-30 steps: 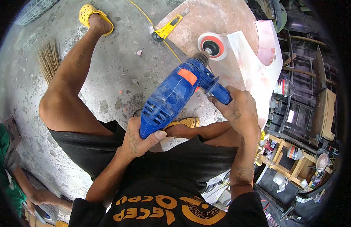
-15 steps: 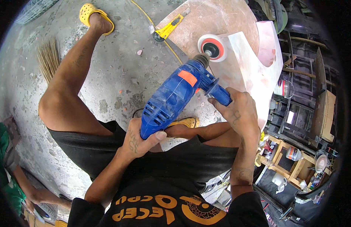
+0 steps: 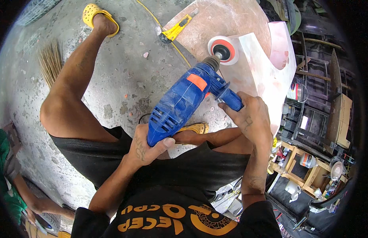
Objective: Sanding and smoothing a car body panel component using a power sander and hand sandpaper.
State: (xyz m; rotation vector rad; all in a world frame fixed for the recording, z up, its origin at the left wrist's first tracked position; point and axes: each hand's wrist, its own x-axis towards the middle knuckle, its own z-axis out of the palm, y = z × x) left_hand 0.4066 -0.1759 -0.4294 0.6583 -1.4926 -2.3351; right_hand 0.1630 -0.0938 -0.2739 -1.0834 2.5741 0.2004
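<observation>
A blue power drill (image 3: pixel 180 99), dusted with white powder, points away from me toward the upper right. My left hand (image 3: pixel 146 147) wraps round its rear grip, which is mostly hidden under the body. Around the blue side handle closes my right hand (image 3: pixel 249 117). At the chuck sits a round pad (image 3: pixel 223 50) with a black centre, an orange-red ring and a pale rim. It is over the edge of a large curved panel (image 3: pixel 227 18), patchy pinkish brown and white; whether it touches the surface I cannot tell.
A yellow-handled tool (image 3: pixel 177 29) lies on the panel's left edge, beside a yellow cord (image 3: pixel 152 15). A straw broom (image 3: pixel 51 61) is on the concrete floor at left. Another person's arm (image 3: pixel 37 200) shows at lower left. Wooden shelving (image 3: pixel 297 168) with containers stands at right.
Almost nothing differs. The drill and both hands keep the same place and grip; the other person's arm at lower left is about where it was.
</observation>
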